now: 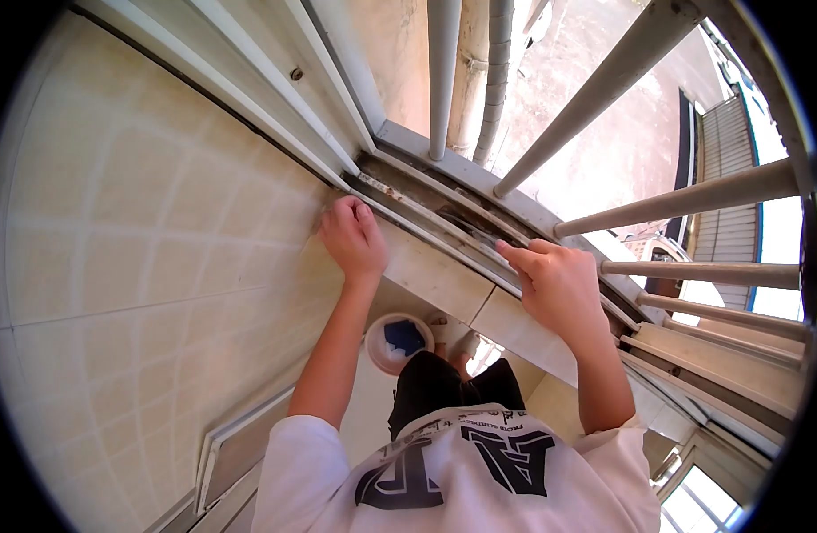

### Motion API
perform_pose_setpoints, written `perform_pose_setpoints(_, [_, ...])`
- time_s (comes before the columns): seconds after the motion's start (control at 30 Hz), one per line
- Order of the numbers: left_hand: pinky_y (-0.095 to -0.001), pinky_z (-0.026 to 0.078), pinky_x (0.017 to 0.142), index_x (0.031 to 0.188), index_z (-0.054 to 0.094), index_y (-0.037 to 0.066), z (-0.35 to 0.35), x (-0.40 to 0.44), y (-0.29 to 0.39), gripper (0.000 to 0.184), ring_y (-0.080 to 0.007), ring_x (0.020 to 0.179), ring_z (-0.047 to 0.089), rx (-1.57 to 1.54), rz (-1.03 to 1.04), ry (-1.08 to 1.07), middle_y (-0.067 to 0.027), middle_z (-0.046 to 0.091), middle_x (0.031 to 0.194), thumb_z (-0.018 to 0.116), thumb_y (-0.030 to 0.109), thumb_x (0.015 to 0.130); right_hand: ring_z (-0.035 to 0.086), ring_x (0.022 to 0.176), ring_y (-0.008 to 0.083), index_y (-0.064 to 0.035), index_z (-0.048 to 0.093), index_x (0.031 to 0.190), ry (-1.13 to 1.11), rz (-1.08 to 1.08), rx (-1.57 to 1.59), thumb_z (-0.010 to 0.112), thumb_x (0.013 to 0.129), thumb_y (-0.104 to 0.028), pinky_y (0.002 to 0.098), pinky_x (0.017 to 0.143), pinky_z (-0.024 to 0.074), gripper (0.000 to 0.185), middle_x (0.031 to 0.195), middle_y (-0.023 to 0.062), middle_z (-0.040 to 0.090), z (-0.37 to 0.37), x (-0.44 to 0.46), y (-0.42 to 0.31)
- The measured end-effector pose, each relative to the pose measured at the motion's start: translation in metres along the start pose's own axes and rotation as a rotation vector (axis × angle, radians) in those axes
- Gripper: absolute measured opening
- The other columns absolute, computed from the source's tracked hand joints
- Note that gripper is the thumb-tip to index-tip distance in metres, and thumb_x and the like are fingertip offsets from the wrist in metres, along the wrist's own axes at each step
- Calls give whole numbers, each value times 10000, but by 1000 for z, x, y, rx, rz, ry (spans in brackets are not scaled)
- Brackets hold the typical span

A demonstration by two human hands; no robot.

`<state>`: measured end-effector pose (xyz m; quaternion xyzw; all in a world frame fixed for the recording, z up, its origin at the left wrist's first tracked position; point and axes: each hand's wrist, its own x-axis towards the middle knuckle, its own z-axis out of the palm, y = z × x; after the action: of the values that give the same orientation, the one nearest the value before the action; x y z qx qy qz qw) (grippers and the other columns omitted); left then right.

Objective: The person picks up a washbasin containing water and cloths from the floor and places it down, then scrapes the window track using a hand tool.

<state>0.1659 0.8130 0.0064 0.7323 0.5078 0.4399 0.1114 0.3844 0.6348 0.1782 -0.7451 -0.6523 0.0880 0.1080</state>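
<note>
My left hand (353, 238) is curled into a fist at the inner edge of the window sill (439, 271), beside the tiled wall; nothing shows in it. My right hand (555, 284) is closed over the window track (399, 191), its index finger pointing along the groove. A thin, greyish thing seems to lie at its fingertips, but I cannot make out what it is. The track holds dark dirt, with pale flaking patches towards the corner near my left hand.
Metal bars (595, 98) stand outside the track, with a pipe (497, 80) and a paved yard beyond them. Tiled wall (159, 204) borders the left side. Below the sill, a round basin (379, 348) with blue and white cloth stands on the floor by my feet.
</note>
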Motion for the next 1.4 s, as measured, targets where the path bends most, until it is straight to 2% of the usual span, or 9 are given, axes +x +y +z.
perform_pose_setpoints(0.43, [-525,390,777,1005,610,93,0,1,4,206,-393,907,574,-12,-7,24,-128,653,931,529,282,1013,690,700,315,-167,808,1117,200,-166,122,652,939,-120,436,608,532,241,726,111,686,48,115,-29])
perform_pose_setpoints(0.53, [-525,391,780,1002,611,92,-2,0,3,206,-395,901,574,-13,-5,23,-129,654,924,528,280,1013,705,729,316,-168,817,1080,126,-138,133,663,921,-129,435,630,545,224,769,124,722,51,111,-24])
perform_pose_setpoints(0.67, [-523,392,782,998,613,92,-2,2,5,200,-394,898,574,-1,-3,37,-127,654,915,527,273,1013,708,739,323,-168,823,1051,-85,-14,21,671,904,-121,439,652,551,216,788,144,732,-22,81,-26])
perform_pose_setpoints(0.9, [-484,397,819,1027,593,93,-3,-2,3,219,-357,900,561,-8,-3,11,-109,628,910,464,268,1048,703,736,339,-154,816,1076,68,-108,38,669,896,-109,438,631,546,237,780,142,725,45,107,-35])
perform_pose_setpoints(1.03, [-511,393,794,998,604,94,-2,-1,1,271,-381,890,570,-50,-20,32,-115,639,897,474,329,1038,720,757,317,-167,789,1150,-13,-33,51,657,777,-64,435,610,533,409,796,102,728,-7,76,-31])
perform_pose_setpoints(1.07, [-511,393,797,1001,603,93,-2,-2,2,282,-382,891,569,-57,-24,31,-116,638,900,464,335,1041,718,748,316,-167,793,1143,59,-65,130,664,761,-72,427,599,525,414,787,95,725,-9,72,-29])
perform_pose_setpoints(1.17, [-510,393,803,1007,600,88,0,-4,0,301,-384,894,567,-55,-24,37,-122,636,911,445,344,1048,721,743,313,-169,796,1142,86,-167,171,674,752,-77,419,597,530,419,785,102,725,-9,70,-34])
perform_pose_setpoints(1.27, [-510,394,806,1011,597,81,1,-4,-1,317,-387,900,565,-49,-27,36,-131,635,925,433,348,1054,705,698,311,-159,815,1080,91,-203,84,662,849,-64,419,592,532,293,740,115,719,11,88,-46])
perform_pose_setpoints(1.4, [-482,392,785,1015,571,75,1,-3,1,312,-365,880,553,-29,10,54,-110,606,890,399,328,1077,716,714,315,-175,817,1083,-22,-179,-19,669,781,-46,415,593,539,360,758,113,723,27,116,-62])
